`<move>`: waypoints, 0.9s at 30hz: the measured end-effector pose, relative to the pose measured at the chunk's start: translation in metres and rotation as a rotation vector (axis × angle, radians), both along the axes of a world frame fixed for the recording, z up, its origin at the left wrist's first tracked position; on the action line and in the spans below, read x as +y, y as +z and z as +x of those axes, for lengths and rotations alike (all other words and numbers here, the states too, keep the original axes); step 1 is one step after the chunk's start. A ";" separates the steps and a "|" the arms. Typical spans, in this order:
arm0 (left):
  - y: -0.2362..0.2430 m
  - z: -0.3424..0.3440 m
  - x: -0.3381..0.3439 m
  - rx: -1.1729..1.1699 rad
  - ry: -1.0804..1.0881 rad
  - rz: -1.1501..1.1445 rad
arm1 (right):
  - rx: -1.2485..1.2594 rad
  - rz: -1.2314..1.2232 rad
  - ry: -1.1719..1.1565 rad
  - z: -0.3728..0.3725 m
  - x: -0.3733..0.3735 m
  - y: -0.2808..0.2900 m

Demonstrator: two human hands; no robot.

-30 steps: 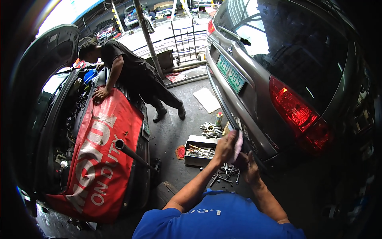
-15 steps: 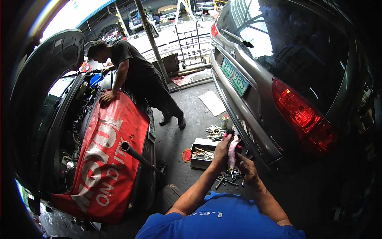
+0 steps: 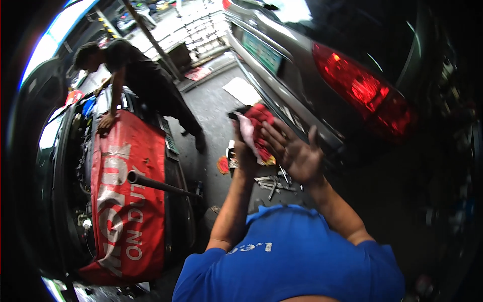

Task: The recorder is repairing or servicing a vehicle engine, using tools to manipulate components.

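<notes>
A crumpled rag of red, pink and black cloth (image 3: 260, 120) is bunched upright in front of me. My left hand (image 3: 245, 153) is closed round its lower left side, with most of the fingers hidden behind the cloth. To the right, my right hand (image 3: 299, 155) is open, palm showing and fingers spread. Its fingertips reach the cloth's right edge; whether they touch it is blurred. Beneath the hands, several metal hand tools (image 3: 274, 186) lie on the dark floor, and a toolbox (image 3: 232, 157) is partly covered by my left hand.
A grey car (image 3: 297, 85) with a red tail light (image 3: 352, 80) stands close on the right. At left, a person in dark clothes (image 3: 143, 75) leans over a car draped with a red cover (image 3: 128, 201). A metal pipe (image 3: 161, 184) juts across. A white sheet (image 3: 241, 91) lies on the floor.
My view has shifted. Both hands are held further out, and the rag shows more of its red cloth. My right hand has spread its fingers.
</notes>
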State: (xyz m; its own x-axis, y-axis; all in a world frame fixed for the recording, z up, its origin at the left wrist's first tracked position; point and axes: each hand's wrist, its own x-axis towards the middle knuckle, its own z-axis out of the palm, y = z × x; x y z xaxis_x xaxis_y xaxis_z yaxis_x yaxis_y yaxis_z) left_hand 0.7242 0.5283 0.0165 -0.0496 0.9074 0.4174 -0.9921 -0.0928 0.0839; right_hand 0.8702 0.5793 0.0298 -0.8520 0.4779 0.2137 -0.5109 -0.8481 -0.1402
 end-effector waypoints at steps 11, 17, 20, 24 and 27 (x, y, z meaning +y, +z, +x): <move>-0.031 0.012 -0.008 0.053 0.378 -0.094 | -0.080 -0.034 -0.088 0.007 0.014 -0.020; -0.043 0.050 -0.018 0.958 0.590 -0.837 | -0.347 0.242 -0.037 -0.008 0.003 -0.048; -0.047 0.058 -0.013 1.177 0.776 -0.794 | -0.327 0.103 0.278 -0.011 0.003 -0.047; -0.046 0.071 0.000 1.513 0.970 -0.721 | -0.703 0.499 0.060 -0.008 -0.002 -0.063; -0.028 0.070 -0.003 1.251 1.119 -0.754 | -0.768 1.022 -0.178 -0.009 -0.002 -0.075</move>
State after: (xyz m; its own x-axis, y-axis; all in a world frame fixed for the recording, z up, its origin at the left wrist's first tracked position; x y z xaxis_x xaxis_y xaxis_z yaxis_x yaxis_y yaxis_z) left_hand 0.7940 0.5256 -0.0115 -0.7078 0.6610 0.2492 0.1687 -0.1843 0.9683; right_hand 0.8611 0.5777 -0.0448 -0.8609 0.5076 0.0340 -0.1047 -0.1113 -0.9882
